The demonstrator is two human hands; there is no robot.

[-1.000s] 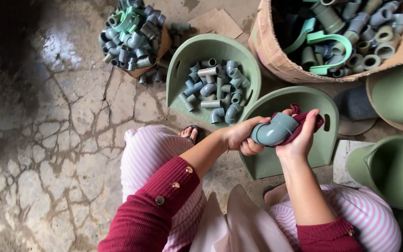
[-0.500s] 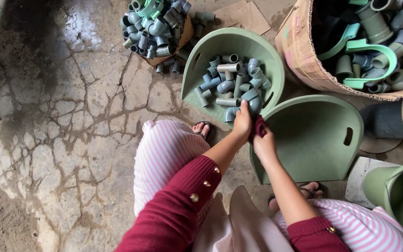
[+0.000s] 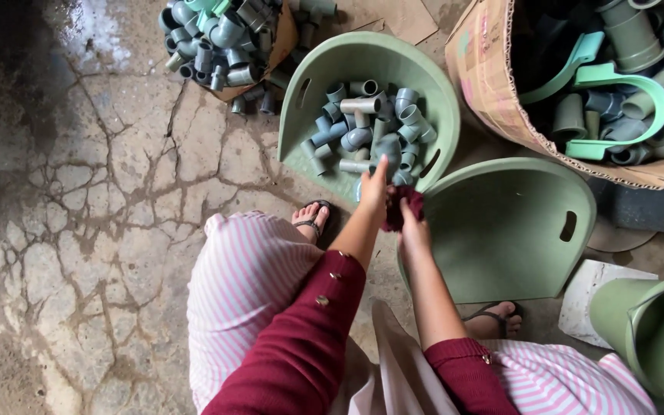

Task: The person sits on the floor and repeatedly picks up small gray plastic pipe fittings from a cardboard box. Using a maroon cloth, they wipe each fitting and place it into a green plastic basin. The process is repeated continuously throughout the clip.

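- At far left I see a cracked concrete floor (image 3: 94,192), stained dark toward the upper corner.
- At the top, left of centre, a small cardboard box (image 3: 284,38) holds a heap of grey pipe fittings (image 3: 217,38), and a few have spilled onto the floor beside it.
- Right of that sits a green plastic basin (image 3: 324,65) with a loose pile of grey pipe elbows and couplings (image 3: 366,123) in its bottom.
- My left hand (image 3: 374,188) reaches over the near rim of that basin; its fingers (image 3: 380,167) are stretched out and loosely open, tips touching a grey fitting (image 3: 388,150) at the edge of the pile.
- Just beside it, my right hand (image 3: 413,227) has its fingers closed around a dark red cloth (image 3: 403,206), held between the two basins.
- Next comes a second green basin (image 3: 501,238), standing on the floor.
- At upper right a large cardboard box (image 3: 493,84) is full of bigger grey and green fittings (image 3: 624,84).
- At far right a green bucket-like container (image 3: 655,338) stands by a white slab (image 3: 593,300).
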